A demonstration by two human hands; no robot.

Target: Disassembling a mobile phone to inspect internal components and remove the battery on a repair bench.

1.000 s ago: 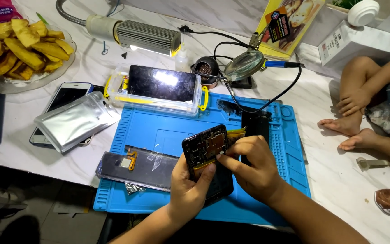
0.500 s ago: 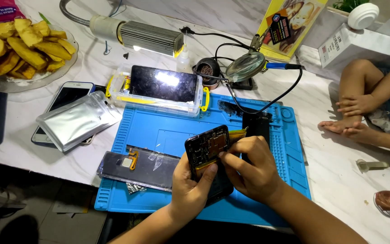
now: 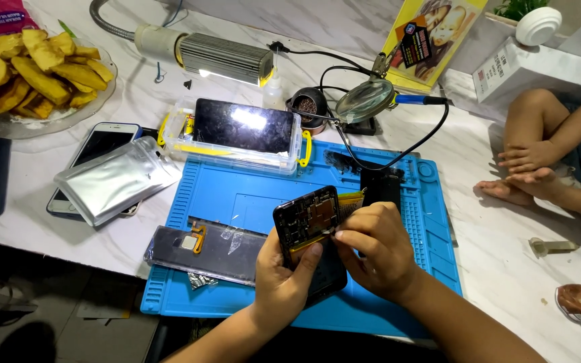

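My left hand (image 3: 282,282) is curled around the lower half of the opened phone (image 3: 309,235), thumb pressed on its inner face, holding it tilted up over the blue mat (image 3: 237,195). My right hand (image 3: 378,252) is nearly closed, fingertips pinching at the phone's right edge. The back cover (image 3: 203,247) lies on the mat to the left.

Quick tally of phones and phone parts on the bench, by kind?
Opened phone, held in left hand and right hand: 1
Intact phones: white, one on clear box: 2
Detached back panel: 1
Silver pouch: 1
Total: 5
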